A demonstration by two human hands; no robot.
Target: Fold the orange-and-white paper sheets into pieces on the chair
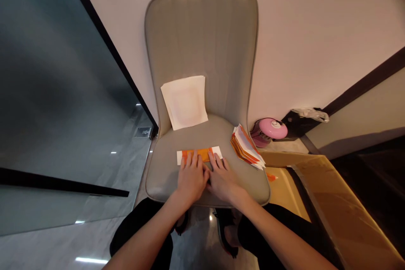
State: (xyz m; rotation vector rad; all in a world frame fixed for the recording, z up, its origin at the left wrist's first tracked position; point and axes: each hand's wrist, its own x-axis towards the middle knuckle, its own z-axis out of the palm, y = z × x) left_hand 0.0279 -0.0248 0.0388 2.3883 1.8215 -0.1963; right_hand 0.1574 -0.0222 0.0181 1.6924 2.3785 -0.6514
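A folded paper strip, orange in the middle with white ends, lies flat across the seat of a grey chair. My left hand rests on its left part, fingers stretched out and flat. On its right part lie the extended fingers of my right hand. The two thumbs are close together below the strip. A stack of white square sheets leans against the backrest. At the seat's right edge sits a pile of folded orange and white papers.
An open cardboard box stands to the right of the chair, with a small orange and white scrap inside. Behind it are a pink rounded object and a black bag. A glass panel with a black frame is at the left.
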